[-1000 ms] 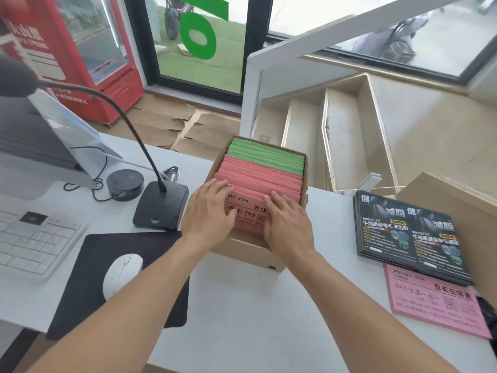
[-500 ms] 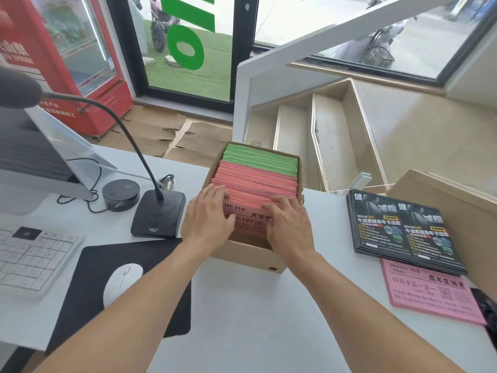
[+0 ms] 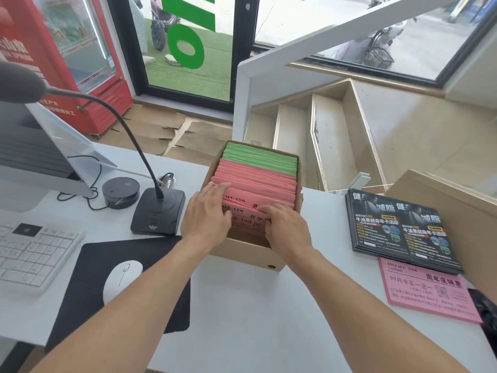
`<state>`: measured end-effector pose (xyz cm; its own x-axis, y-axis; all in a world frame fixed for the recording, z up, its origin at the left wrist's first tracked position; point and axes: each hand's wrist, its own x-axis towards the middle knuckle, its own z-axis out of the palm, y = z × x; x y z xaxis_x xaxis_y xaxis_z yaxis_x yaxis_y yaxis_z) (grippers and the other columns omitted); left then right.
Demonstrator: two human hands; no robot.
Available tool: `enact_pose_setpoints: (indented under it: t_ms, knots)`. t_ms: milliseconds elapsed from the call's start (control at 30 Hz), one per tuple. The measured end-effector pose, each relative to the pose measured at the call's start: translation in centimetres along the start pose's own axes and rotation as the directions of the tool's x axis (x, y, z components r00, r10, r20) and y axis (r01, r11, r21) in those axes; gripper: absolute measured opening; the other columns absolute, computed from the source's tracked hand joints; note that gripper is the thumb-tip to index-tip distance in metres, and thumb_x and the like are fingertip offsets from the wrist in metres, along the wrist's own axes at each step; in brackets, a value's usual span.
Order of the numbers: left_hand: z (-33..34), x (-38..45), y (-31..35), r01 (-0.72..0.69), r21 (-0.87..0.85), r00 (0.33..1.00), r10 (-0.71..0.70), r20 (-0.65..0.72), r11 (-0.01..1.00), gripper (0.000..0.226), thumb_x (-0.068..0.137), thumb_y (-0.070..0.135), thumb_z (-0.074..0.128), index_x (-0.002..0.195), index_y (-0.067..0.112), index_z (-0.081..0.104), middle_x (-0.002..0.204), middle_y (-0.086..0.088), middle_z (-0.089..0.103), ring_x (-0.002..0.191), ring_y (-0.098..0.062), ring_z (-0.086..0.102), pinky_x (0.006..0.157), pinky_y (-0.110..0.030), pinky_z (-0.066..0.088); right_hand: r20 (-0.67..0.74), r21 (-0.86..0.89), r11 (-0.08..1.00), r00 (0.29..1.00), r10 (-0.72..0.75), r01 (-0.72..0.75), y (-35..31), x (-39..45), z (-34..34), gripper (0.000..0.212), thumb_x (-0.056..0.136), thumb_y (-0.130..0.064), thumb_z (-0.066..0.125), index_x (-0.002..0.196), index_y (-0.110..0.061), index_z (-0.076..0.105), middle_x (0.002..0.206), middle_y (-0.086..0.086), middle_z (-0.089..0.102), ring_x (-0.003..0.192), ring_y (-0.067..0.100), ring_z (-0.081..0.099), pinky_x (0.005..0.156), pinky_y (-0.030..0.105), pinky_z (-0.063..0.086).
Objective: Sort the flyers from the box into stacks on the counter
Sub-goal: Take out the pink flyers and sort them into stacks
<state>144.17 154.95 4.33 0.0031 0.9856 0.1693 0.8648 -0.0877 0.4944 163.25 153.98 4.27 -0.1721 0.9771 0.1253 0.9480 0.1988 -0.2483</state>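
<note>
A cardboard box stands on the white counter, packed with upright red flyers in front and green flyers behind. My left hand lies with straight fingers on the left ends of the front red flyers. My right hand has its fingers curled over the top edge of the front red flyers, tipping them toward me. On the counter to the right lie a stack of black flyers and a pink stack.
A gooseneck microphone base and a round black puck stand left of the box. A white mouse on a black mat, a keyboard and a monitor are at the left. A large cardboard box sits at the right.
My fingers have worked further back into the red flyers, and a second flyer face now shows behind the front one. The camera has tilted up a little.
</note>
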Motion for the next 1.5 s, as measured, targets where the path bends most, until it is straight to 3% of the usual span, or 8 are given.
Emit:
enact_pose_setpoints:
  t_ms: [133,267,467,600,867,1000,1233,1500]
  knots:
    - [0.5,0.4,-0.7,-0.055,0.063,0.998,0.055,0.008,0.996,0.031,0.094,0.028,0.064,0.125,0.028,0.065,0.159,0.004,0.04,0.155,-0.018,0.016,0.128,-0.042,0.007,0.032,-0.033,0.999,0.999,-0.018,0.019,0.0,-0.1,-0.3,0.047,0.094,-0.01,0.053,0.134,-0.033,0.058,0.123,-0.008,0.069,0.112,0.022,0.064,0.081,0.035,0.05]
    - [0.0,0.3,-0.8,-0.146,-0.083,0.984,0.136,-0.117,0.986,0.018,0.088,0.019,0.075,0.103,0.026,0.067,0.144,0.003,0.058,0.148,-0.018,0.032,0.127,-0.043,0.005,-0.152,0.0,0.991,0.979,-0.132,0.134,-0.1,-0.7,-2.0,0.055,0.071,-0.004,0.078,0.118,-0.032,0.071,0.102,-0.011,0.074,0.092,0.017,0.071,0.061,0.028,0.052]
    - [-3.1,-2.5,4.7,-0.475,-0.071,0.809,0.403,-0.429,0.877,0.018,0.087,0.023,0.068,0.104,0.015,0.07,0.095,0.004,0.072,0.093,-0.018,0.061,0.105,-0.035,0.042,-0.399,-0.017,0.975,0.892,-0.21,0.222,2.6,-4.7,-9.9,0.056,0.083,-0.011,0.076,0.133,-0.031,0.06,0.102,-0.011,0.075,0.087,0.016,0.07,0.056,0.033,0.055]
    - [-1.3,-5.1,10.3,-0.47,-0.334,0.883,0.439,-0.168,0.817,0.057,0.085,0.016,0.079,0.133,0.03,0.053,0.095,0.014,0.062,0.09,-0.008,0.06,0.078,-0.022,0.043,-0.206,0.085,0.991,0.975,-0.087,0.106,8.4,-9.7,-13.6,0.075,0.093,-0.015,0.065,0.152,-0.046,0.029,0.106,-0.023,0.071,0.086,0.015,0.067,0.066,0.036,0.051]
    - [9.8,-11.7,17.4,-0.313,-0.527,0.842,0.488,0.231,0.79,0.075,0.09,0.025,0.073,0.144,0.056,0.031,0.095,0.021,0.061,0.092,-0.002,0.059,0.083,-0.017,0.045,0.042,0.191,0.971,0.989,0.138,-0.144,19.3,-21.1,-11.8,0.082,0.095,-0.013,0.067,0.148,-0.059,0.024,0.11,-0.024,0.071,0.096,0.004,0.065,0.079,0.023,0.049]
    - [12.8,-13.3,19.3,-0.288,-0.499,0.832,0.471,0.291,0.817,0.078,0.09,0.024,0.074,0.142,0.059,0.028,0.098,0.022,0.061,0.093,-0.002,0.06,0.086,-0.023,0.051,0.035,0.184,0.958,0.976,0.216,-0.218,22.1,-24.0,-9.9,0.07,0.096,-0.016,0.068,0.145,-0.052,0.034,0.114,-0.014,0.073,0.1,0.011,0.068,0.084,0.032,0.058]
    - [13.7,-13.9,20.2,0.102,-0.676,0.906,0.214,0.367,0.729,0.072,0.082,0.004,0.081,0.133,0.044,0.05,0.091,0.015,0.067,0.093,-0.007,0.067,0.08,-0.013,0.049,0.075,0.487,0.777,0.905,0.418,-0.399,24.4,-27.0,-7.5,0.067,0.095,-0.008,0.067,0.135,-0.057,0.045,0.11,-0.024,0.066,0.109,-0.008,0.059,0.092,0.009,0.05]
    - [13.1,-13.7,21.4,0.145,-0.698,0.941,0.121,0.317,0.702,0.073,0.081,-0.002,0.079,0.137,0.036,0.052,0.093,0.014,0.066,0.09,-0.007,0.065,0.079,-0.01,0.047,0.058,0.538,0.764,0.92,0.388,-0.356,25.5,-25.8,-7.8,0.063,0.096,-0.004,0.065,0.136,-0.05,0.051,0.118,-0.022,0.064,0.114,-0.007,0.056,0.088,0.01,0.051]
